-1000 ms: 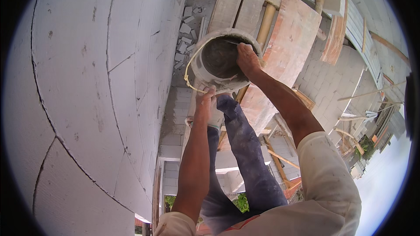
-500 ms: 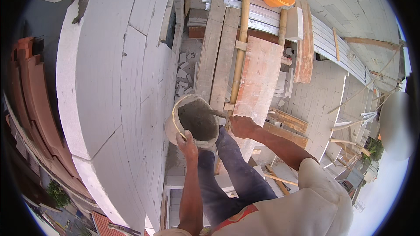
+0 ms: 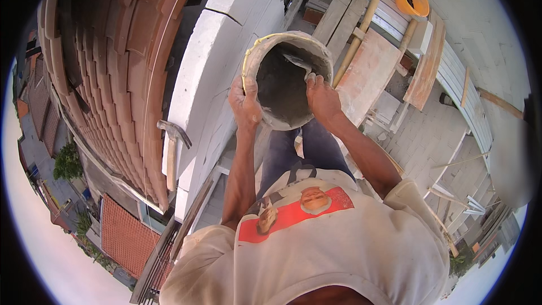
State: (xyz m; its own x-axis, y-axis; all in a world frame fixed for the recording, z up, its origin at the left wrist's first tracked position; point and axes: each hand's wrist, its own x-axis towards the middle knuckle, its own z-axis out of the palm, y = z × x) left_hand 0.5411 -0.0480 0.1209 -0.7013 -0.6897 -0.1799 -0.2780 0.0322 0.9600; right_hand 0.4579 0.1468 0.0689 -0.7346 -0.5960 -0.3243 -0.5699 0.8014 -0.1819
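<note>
A round, mortar-caked bucket [image 3: 326, 59] is tilted in front of me, with grey wet mortar [image 3: 282, 87] inside. My left hand [image 3: 245, 104] grips its left rim, thumb over the edge. At the right rim my right hand [image 3: 324, 99] is closed round a trowel [image 3: 296, 61], whose blade lies inside the bucket. The trowel's handle is hidden by my fingers; I cannot tell whether they also hold the rim. A claw hammer [image 3: 171, 155] rests on the white block wall [image 3: 197, 59] left of the bucket.
Brown roof tiles [image 3: 130, 68] lie beyond the wall at left. Planks [image 3: 339, 17], bamboo poles [image 3: 361, 36] and a wide mortar-stained board [image 3: 370, 70] make up the platform ahead. An orange bucket [image 3: 415, 0] stands at the far right.
The bucket has risen closer to me. My right hand has moved in to its right rim, with the trowel blade still inside. My view has swung left, bringing the hammer and tiles further in.
</note>
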